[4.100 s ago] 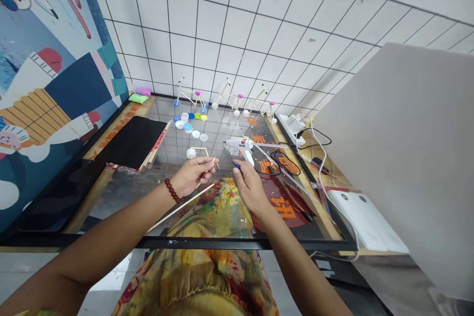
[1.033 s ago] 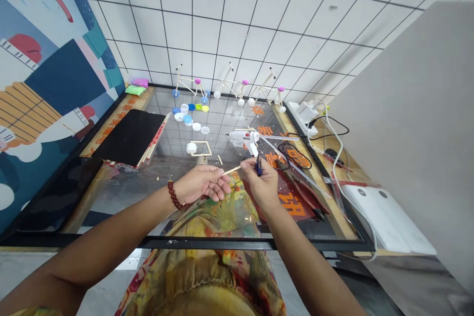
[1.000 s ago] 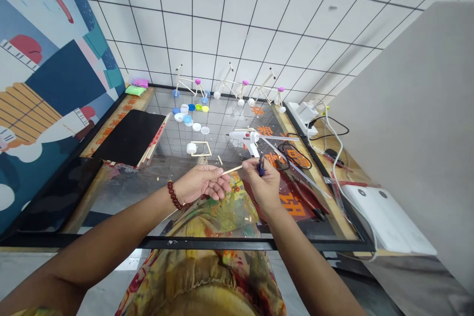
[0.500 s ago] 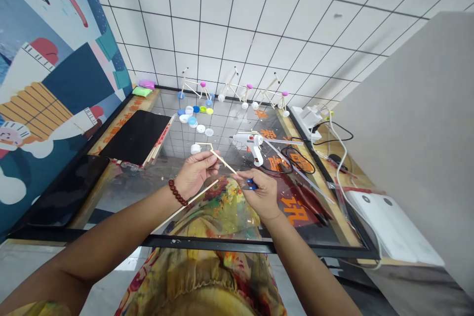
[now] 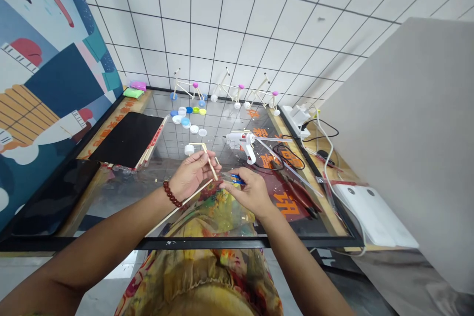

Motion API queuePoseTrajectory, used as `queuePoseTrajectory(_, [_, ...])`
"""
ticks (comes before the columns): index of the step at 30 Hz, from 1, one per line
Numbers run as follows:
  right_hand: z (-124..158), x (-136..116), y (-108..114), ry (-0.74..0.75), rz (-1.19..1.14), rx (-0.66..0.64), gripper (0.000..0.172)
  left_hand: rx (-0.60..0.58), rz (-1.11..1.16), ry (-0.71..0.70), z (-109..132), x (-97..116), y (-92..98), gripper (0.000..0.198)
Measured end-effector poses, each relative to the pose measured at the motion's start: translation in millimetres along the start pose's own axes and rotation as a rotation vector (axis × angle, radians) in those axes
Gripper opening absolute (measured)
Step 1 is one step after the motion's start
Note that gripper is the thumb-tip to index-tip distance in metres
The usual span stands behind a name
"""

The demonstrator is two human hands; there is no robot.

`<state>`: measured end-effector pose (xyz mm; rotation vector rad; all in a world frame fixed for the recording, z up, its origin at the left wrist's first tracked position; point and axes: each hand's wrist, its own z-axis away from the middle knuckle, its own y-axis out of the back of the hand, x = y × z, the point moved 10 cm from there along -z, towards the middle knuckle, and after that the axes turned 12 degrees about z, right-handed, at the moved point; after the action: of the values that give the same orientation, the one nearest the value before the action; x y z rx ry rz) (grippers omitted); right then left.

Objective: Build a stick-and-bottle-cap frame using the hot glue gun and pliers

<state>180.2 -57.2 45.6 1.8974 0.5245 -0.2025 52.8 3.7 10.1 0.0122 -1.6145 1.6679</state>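
My left hand [image 5: 194, 173], with a beaded bracelet at the wrist, pinches a thin pale wooden stick [image 5: 211, 164] that points down towards me. A shorter stick piece meets its upper end at an angle, close to a white bottle cap [image 5: 189, 149]; whether they are joined I cannot tell. My right hand [image 5: 251, 190] is closed around a blue utility knife [image 5: 237, 179], its blade directed at the stick's lower end. Beneath my left wrist lies a longer loose stick [image 5: 166, 220].
A white glue gun [image 5: 244, 143] lies beyond my hands, its black cord on the right. Several coloured caps [image 5: 185, 122] sit further back, before three stick-and-cap models [image 5: 224, 91] along the wall. A black pad [image 5: 128, 139] is at left, a power strip [image 5: 298, 117] at right.
The stick in my left hand has swung to a steeper angle, its lower end now nearer me. My right hand has turned, so the knife's blade shows. The view has shifted slightly right.
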Motion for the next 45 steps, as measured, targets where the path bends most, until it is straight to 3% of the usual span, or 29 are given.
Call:
queuePoseTrajectory(4, [12, 5, -3, -0.048, 0.392, -0.158, 0.029, 0.018, 0.024, -0.004, -5, 8, 4.6, 0.02])
queuePoseTrajectory(8, [32, 16, 11, -0.021, 0.476, -0.185, 0.029, 0.019, 0.012, 0.029, -8, 6, 9.5, 0.02])
queuePoseTrajectory(10, [43, 39, 37, -0.057, 0.453, -0.074, 0.028, 0.024, 0.012, 0.048, -7, 3, 10.8, 0.018])
queuePoseTrajectory(12, [58, 81, 66, -0.2, 0.542, 0.034, 0.03, 0.025, 0.008, 0.07, -6, -1, 10.5, 0.016])
queuePoseTrajectory(15, [75, 140, 74, -0.332, 0.538, -0.111, 0.038, 0.032, -0.015, 0.114, -4, -7, 10.0, 0.015])
queuePoseTrajectory(18, [79, 156, 75, -0.354, 0.438, -0.251, 0.035, 0.029, -0.046, 0.152, -2, -13, 9.1, 0.014])
queuePoseTrajectory(21, [90, 152, 86, -0.493, 0.309, -0.362, 0.034, 0.019, -0.051, 0.17, -1, -15, 8.1, 0.013])
queuePoseTrajectory(25, [137, 132, 85, -0.791, -0.207, -0.553, 0.037, 0.003, -0.049, 0.178, -1, -14, 6.8, 0.017])
queuePoseTrajectory(29, [157, 92, 78, -0.895, -0.63, -0.562, 0.04, -0.027, -0.068, 0.183, 0, -15, 4.8, 0.021])
queuePoseTrajectory(32, [136, 53, 65, -0.76, -0.739, -0.573, 0.041, -0.068, -0.109, 0.208, 3, -19, 0.2, 0.022])
queuePoseTrajectory(36, [93, 24, 45, -0.584, -0.629, -0.56, 0.037, -0.137, -0.168, 0.293, 12, -28, -11.0, 0.019])
queuePoseTrajectory(40, [61, 15, 28, -0.467, -0.633, -0.521, 0.032, -0.165, -0.22, 0.322, 19, -31, -18.1, 0.022])
queuePoseTrajectory(45, [50, 11, 15, -0.447, -0.666, -0.582, 0.036, -0.168, -0.247, 0.337, 20, -34, -17.8, 0.025])
